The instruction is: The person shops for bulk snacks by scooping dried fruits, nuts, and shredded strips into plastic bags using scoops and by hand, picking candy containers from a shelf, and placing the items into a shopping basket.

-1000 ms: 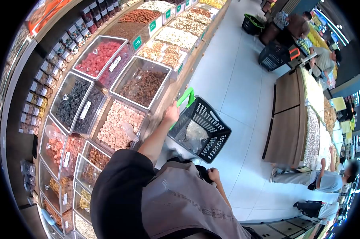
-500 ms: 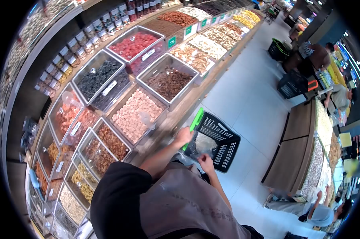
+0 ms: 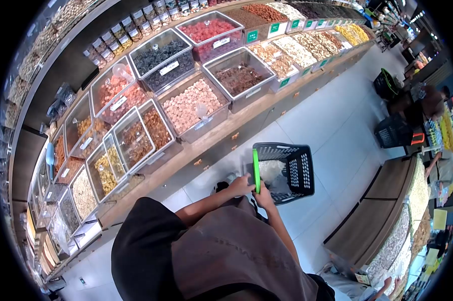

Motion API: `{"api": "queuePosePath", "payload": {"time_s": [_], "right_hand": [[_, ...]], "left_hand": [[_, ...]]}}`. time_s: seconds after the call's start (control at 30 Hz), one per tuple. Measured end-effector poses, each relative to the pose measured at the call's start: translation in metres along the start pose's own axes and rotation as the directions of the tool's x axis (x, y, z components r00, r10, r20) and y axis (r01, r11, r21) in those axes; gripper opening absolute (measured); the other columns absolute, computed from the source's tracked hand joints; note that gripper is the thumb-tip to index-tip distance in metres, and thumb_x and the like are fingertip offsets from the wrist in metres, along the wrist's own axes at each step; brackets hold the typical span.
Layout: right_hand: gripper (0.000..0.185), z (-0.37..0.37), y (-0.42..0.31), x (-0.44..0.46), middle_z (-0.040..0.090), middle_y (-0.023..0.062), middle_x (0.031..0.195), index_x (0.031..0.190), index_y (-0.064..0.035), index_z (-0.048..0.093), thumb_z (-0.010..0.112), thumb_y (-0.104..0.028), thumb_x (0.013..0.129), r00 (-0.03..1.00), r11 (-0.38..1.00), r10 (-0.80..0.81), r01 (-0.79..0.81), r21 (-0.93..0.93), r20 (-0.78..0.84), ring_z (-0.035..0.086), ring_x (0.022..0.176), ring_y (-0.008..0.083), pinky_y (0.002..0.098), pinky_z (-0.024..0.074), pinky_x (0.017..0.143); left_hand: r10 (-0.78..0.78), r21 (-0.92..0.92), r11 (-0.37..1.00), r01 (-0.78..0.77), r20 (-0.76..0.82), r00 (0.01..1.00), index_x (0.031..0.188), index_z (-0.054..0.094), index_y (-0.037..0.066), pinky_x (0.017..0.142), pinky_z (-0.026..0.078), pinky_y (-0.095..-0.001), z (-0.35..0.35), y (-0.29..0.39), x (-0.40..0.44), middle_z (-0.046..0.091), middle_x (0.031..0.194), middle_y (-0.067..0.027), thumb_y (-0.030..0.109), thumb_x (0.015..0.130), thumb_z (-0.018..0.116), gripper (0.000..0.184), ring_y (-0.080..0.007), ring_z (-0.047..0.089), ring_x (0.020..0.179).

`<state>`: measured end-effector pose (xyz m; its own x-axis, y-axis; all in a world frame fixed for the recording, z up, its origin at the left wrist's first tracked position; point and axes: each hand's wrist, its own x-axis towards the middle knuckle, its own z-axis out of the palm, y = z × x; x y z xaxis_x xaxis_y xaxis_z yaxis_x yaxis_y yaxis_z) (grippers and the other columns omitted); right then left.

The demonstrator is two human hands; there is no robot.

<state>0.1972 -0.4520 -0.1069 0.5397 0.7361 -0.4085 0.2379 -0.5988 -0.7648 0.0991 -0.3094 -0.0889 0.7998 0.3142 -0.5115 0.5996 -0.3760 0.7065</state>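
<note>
Head view, inspected from my remote station: a black basket (image 3: 299, 173) sits right of the frame's centre, its green handle (image 3: 256, 168) upright along its left side. Inside it I note a clear bag (image 3: 271, 170) with pale contents.

I find the left hand (image 3: 242, 186) at the handle's lower end, its fingers partly curled and blurred; I cannot tell whether it has hold of the handle. My reading of the right hand (image 3: 263, 197) is similar: it is just beside the left, fingers bent at the same end, grip unconfirmed.

Across the upper left, a wooden tabletop (image 3: 211, 140) carries clear bins of pale pink pieces (image 3: 191, 103), dark brown pieces (image 3: 239, 78) and red pieces (image 3: 206, 30). Jars (image 3: 121, 32) stand behind them. A second basket (image 3: 393, 133) appears at the upper right, above the pale floor (image 3: 312, 130).
</note>
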Motion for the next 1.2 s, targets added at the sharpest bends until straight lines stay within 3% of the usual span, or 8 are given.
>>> {"api": "queuePosePath", "payload": {"time_s": [0.07,0.17,0.3,0.47,0.87,0.97,1.07,1.2], "right_hand": [[0.038,-0.012,0.036,-0.015,0.069,0.0218,0.096,0.120,-0.0062,0.049,0.058,-0.011,0.083,0.990,0.990,-0.107,0.099,0.100,0.089,0.065,0.095,0.0423,0.0496,0.0497,0.082],[0.036,-0.032,0.073,-0.036,0.070,0.0169,0.096,0.118,-0.0058,0.050,0.056,-0.005,0.082,0.982,0.983,-0.140,0.122,0.139,0.127,0.067,0.094,0.0368,0.0441,0.0518,0.083],[0.028,-0.056,0.077,-0.055,0.069,0.0237,0.092,0.106,-0.0015,0.058,0.060,-0.011,0.080,0.987,0.987,-0.117,0.128,-0.099,0.108,0.066,0.092,0.0415,0.0466,0.0519,0.082],[0.044,-0.098,0.091,-0.043,0.067,0.0283,0.091,0.099,0.0034,0.063,0.073,-0.034,0.076,0.983,0.899,-0.088,0.147,-0.412,0.160,0.064,0.092,0.0448,0.0485,0.0518,0.083],[0.034,-0.072,0.059,-0.050,0.070,0.0227,0.092,0.091,-0.0060,0.073,0.062,-0.036,0.080,0.988,0.808,0.131,-0.059,-0.587,0.082,0.068,0.090,0.0405,0.0485,0.0541,0.083],[0.028,-0.068,0.053,-0.044,0.070,0.0221,0.086,0.088,-0.0079,0.074,0.062,-0.032,0.080,0.991,0.805,0.112,-0.046,-0.592,0.077,0.068,0.085,0.0397,0.0483,0.0541,0.081],[0.032,-0.074,0.040,-0.033,0.071,0.0212,0.092,0.093,-0.0070,0.074,0.062,-0.032,0.079,0.978,0.785,0.204,-0.142,-0.604,0.035,0.069,0.090,0.0392,0.0473,0.0545,0.083],[0.030,-0.083,0.045,-0.015,0.071,0.0215,0.091,0.091,-0.0061,0.074,0.061,-0.030,0.078,0.983,0.759,0.174,-0.175,-0.627,-0.064,0.069,0.088,0.0387,0.0465,0.0547,0.083]], "left_hand": [[-0.016,-0.073,0.997,-0.013,-0.381,0.924,0.147,0.034,0.009,0.084,0.052,-0.0463,0.028,0.002,-0.005,0.065,0.108,-0.0283,0.030,0.082,0.068,0.076,-0.0416,0.065,0.095],[0.215,0.058,0.975,-0.213,-0.464,0.859,0.154,0.017,0.018,0.085,0.052,-0.0471,0.043,0.008,-0.014,0.053,0.127,-0.0318,0.025,0.081,0.068,0.090,-0.0431,0.064,0.099],[0.175,0.087,0.983,-0.161,-0.203,0.963,0.153,0.022,0.027,0.091,0.051,-0.0471,0.054,0.037,-0.053,0.023,0.149,-0.0335,0.020,0.080,0.069,0.088,-0.0447,0.059,0.108],[0.251,0.149,0.965,-0.215,-0.303,0.919,0.150,0.030,0.023,0.094,0.051,-0.0436,0.112,0.064,-0.042,0.031,0.142,-0.0318,0.013,0.077,0.071,0.084,-0.0451,0.056,0.113],[0.179,0.146,0.975,-0.170,-0.045,0.983,0.150,0.023,0.025,0.088,0.051,-0.0493,0.092,0.023,-0.037,0.044,0.136,-0.0275,0.014,0.081,0.066,0.083,-0.0432,0.058,0.111],[0.172,0.087,0.980,-0.180,0.090,0.981,0.151,0.021,0.018,0.083,0.048,-0.0507,0.061,0.023,-0.033,0.062,0.103,-0.0285,0.014,0.083,0.066,0.081,-0.0436,0.061,0.100],[0.128,0.088,0.985,-0.147,0.185,0.974,0.150,0.021,0.016,0.085,0.048,-0.0514,0.037,0.015,-0.015,0.062,0.107,-0.0277,0.015,0.084,0.065,0.080,-0.0437,0.061,0.101],[0.194,0.100,0.974,-0.201,0.072,0.978,0.149,0.022,0.015,0.084,0.049,-0.0500,0.020,-0.025,0.017,0.063,0.106,-0.0267,0.021,0.085,0.064,0.077,-0.0428,0.062,0.097]]}}
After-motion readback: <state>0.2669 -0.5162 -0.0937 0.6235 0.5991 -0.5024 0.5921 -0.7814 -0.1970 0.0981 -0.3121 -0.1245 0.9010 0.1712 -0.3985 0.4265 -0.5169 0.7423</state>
